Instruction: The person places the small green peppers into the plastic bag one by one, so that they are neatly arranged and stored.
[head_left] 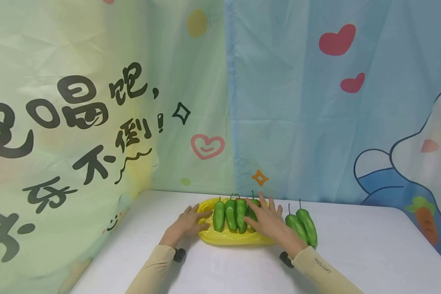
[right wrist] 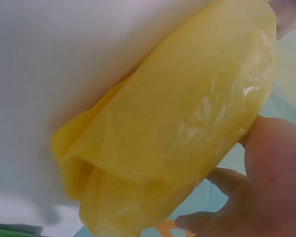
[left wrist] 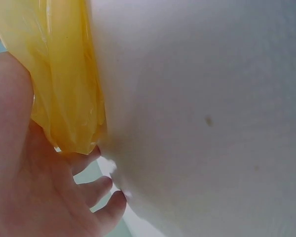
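Observation:
A yellow plastic bag (head_left: pixel 239 239) lies on the table with several green peppers (head_left: pixel 219 217) side by side on it, stems pointing to the back. My left hand (head_left: pixel 187 223) is at the bag's left end, fingers spread over its edge. In the left wrist view those fingers (left wrist: pixel 106 213) reach past the crumpled yellow plastic (left wrist: pixel 66 84). Over the bag's right end, my right hand (head_left: pixel 271 222) has its fingers spread and partly covers the rightmost pepper (head_left: pixel 252 209). The bag's shiny side (right wrist: pixel 182 118) fills the middle of the right wrist view, with the fingers along its far edge.
Two more green peppers (head_left: pixel 306 227) lie on the white table (head_left: pixel 367 245), just right of my right forearm. Behind the table hangs a printed cloth backdrop (head_left: pixel 272 102) with hearts and lettering. Dark wrist devices (head_left: pixel 286 259) sit under both wrists.

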Action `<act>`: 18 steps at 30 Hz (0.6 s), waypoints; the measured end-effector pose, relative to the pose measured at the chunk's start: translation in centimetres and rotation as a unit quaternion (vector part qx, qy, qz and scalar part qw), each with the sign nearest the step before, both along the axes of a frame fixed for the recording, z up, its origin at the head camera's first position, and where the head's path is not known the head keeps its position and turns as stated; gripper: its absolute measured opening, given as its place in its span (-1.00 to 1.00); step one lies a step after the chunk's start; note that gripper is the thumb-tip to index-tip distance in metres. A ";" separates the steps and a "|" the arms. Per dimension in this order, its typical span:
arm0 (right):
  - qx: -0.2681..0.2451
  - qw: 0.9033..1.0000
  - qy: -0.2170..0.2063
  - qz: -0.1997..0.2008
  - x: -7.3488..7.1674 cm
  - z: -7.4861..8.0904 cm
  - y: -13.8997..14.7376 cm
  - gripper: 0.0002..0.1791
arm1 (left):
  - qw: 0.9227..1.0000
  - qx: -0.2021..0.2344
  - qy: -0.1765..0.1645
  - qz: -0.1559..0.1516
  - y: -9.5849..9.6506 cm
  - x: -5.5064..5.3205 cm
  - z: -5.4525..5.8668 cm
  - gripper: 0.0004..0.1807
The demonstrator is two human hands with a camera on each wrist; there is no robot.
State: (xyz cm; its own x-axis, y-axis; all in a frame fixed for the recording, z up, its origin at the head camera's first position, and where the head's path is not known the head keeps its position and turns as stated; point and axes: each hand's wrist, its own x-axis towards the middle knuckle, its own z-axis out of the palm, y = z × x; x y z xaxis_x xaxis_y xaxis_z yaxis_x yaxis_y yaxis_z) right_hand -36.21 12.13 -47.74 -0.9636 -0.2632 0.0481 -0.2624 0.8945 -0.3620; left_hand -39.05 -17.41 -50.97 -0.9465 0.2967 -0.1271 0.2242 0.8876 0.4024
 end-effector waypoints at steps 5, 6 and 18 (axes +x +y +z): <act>-0.009 1.000 0.003 0.005 0.4 0.1 0.7 -0.26 | 1.000 0.000 -0.001 0.000 0.0 0.0 0.0 -0.43; -0.010 1.000 0.002 0.006 0.4 0.1 0.8 -0.27 | 1.000 0.000 -0.002 0.000 0.0 0.0 0.0 -0.43; -0.014 1.000 -0.004 -0.001 1.0 0.1 2.7 -0.28 | 1.000 -0.002 -0.002 0.000 0.0 -0.2 -0.3 -0.43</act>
State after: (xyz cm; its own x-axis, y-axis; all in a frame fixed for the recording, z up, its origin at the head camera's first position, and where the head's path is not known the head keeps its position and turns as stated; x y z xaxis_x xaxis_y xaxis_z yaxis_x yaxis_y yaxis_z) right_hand -35.23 14.80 -47.64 -0.9643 -0.2608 0.0469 -0.2580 0.8841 -0.3897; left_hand -39.29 -17.45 -51.27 -0.9458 0.2971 -0.1315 0.2234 0.8887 0.4004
